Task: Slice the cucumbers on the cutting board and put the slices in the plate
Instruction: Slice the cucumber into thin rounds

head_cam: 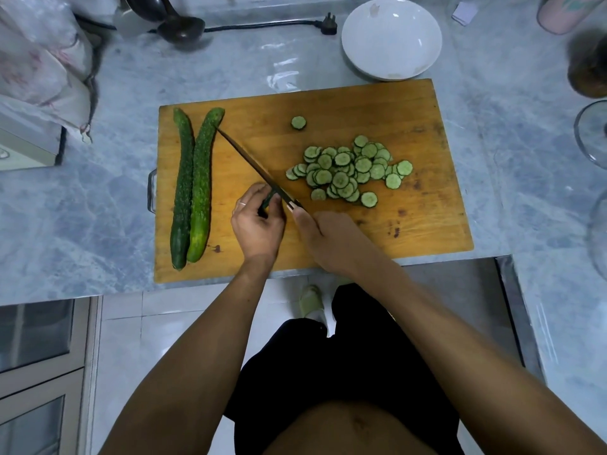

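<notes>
Two whole cucumbers (192, 185) lie side by side on the left of the wooden cutting board (377, 106). A pile of cucumber slices (348, 172) covers the board's right middle, with one stray slice (298, 122) farther back. My left hand (258, 221) pinches a short cucumber end piece (267, 200) near the board's centre. My right hand (323, 239) grips the handle of a knife (249, 160); its blade runs up-left against the end piece, the tip near the lighter cucumber. A white plate (391, 37) stands empty behind the board.
A black plug and cable (325, 24) and a dark ladle (179, 27) lie on the marble counter at the back. Plastic bags (42, 60) fill the left rear. Glassware (591, 133) and a dark jar (588, 67) stand at the right edge.
</notes>
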### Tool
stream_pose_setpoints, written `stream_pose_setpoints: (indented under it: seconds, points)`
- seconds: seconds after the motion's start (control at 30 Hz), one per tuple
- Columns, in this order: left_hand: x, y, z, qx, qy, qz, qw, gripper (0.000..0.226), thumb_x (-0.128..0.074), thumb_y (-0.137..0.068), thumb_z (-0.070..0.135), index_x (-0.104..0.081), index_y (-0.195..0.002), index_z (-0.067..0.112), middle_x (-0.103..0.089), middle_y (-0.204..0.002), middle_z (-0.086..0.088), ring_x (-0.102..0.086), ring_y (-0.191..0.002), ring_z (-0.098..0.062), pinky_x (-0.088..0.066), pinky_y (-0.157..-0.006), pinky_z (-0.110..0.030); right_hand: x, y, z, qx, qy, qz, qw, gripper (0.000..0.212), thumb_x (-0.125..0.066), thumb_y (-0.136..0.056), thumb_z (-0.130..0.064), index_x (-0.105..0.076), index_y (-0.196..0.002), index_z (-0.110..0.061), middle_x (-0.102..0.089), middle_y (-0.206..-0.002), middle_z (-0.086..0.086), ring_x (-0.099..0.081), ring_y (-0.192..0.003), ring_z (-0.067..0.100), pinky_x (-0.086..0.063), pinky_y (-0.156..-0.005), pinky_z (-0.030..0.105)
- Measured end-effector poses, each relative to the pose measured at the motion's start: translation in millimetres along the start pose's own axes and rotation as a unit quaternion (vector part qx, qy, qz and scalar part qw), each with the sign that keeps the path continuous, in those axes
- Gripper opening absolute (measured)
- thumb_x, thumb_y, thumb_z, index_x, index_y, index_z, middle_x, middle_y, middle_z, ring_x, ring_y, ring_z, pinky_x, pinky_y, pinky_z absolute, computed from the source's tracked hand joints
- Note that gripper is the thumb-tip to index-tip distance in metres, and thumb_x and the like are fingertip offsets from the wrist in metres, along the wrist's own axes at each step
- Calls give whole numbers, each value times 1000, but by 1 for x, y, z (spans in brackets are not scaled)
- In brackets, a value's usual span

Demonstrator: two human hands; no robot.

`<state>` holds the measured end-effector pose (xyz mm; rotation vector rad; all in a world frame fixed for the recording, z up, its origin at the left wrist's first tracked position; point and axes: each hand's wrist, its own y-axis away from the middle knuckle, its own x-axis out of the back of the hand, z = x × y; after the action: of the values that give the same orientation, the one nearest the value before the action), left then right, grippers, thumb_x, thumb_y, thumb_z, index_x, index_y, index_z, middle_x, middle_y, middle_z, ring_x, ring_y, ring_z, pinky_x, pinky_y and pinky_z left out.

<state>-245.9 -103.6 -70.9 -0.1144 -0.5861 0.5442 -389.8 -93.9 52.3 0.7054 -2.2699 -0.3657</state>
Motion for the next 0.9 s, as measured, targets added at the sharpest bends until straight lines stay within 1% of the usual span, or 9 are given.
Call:
stream_pose_setpoints:
  seconds: [0.1, 0.23, 0.33, 0.43, 0.53, 0.67, 0.73, 0.8, 0.9]
  points:
    - [0, 1, 1, -6, -2, 0, 1000, 18, -61, -85, 9, -77, -93, 6, -74, -101, -4, -65, -93, -16, -44, -72, -11, 1, 6, -1, 21, 15, 3, 1000, 49, -28, -108, -40, -40, -65, -21, -59, -78, 15, -57, -80, 30, -35, -67, 35]
    - [0, 2, 0, -2, -5, 4, 1000, 16, -64, -84, 6, -78, -91, 7, -75, -100, -4, -65, -91, -19, -40, -72, -9, -3, 4, 6, 9, 20, 12, 1000, 57, -29, -106, -47, -47, -64, -14, -54, -67, 7, -51, -70, 22, -28, -63, 29]
    - [0, 2, 0, 9, 6, 3, 1000, 15, -65, -85, 7, -78, -91, 9, -75, -99, -2, -67, -93, -19, -48, -72, -21, -1, 7, 6, 11, 17, 8, 1000, 58, -29, -106, -46, -48, -64, -12, -52, -64, 5, -51, -67, 21, -25, -59, 28]
    - [-1, 2, -2, 21, 11, 4, 1000, 15, -65, -85, 8, -78, -92, 10, -75, -99, -1, -68, -96, -18, -53, -75, -29, -2, 6, 4, 1, 5, 2, 1000, 59, -27, -106, -49, -49, -65, -11, -54, -66, 7, -51, -64, 18, -30, -62, 30]
    - [-2, 3, -2, 32, 9, -3, 999, 19, -62, -87, 14, -79, -93, 10, -75, -98, -4, -68, -94, -23, -55, -75, -38, 0, 5, 2, -4, 2, 0, 1000, 57, -26, -106, -49, -47, -66, -14, -58, -73, 11, -55, -71, 24, -34, -65, 30]
    - [0, 4, -2, 55, 14, -9, 998, 29, -61, -89, 26, -78, -104, 9, -75, -109, -4, -67, -108, -16, -55, -87, -38, 8, 7, -6, 13, -11, -11, 1000, 42, -24, -109, -37, -31, -69, -27, -64, -91, 23, -60, -88, 36, -46, -74, 39]
    - [1, 4, -2, 62, 5, -14, 998, 32, -59, -89, 29, -78, -104, 7, -75, -109, -6, -67, -108, -18, -55, -88, -40, 10, 5, -8, 14, -17, 0, 1000, 42, -25, -109, -36, -32, -68, -29, -62, -88, 23, -60, -87, 37, -47, -76, 41]
    - [1, 3, -3, 63, 0, -23, 998, 33, -57, -89, 28, -78, -100, 6, -75, -102, -9, -68, -102, -24, -55, -83, -44, 9, 3, -9, 12, -16, -5, 1000, 43, -24, -109, -37, -33, -67, -30, -61, -87, 21, -60, -88, 36, -47, -76, 40]
    - [3, 1, -1, 64, 0, -26, 998, 33, -56, -88, 28, -78, -97, 5, -76, -101, -8, -69, -100, -24, -55, -82, -45, 7, 1, -8, 4, -8, -14, 1000, 44, -26, -109, -40, -40, -70, -24, -59, -86, 19, -58, -87, 32, -43, -74, 37]
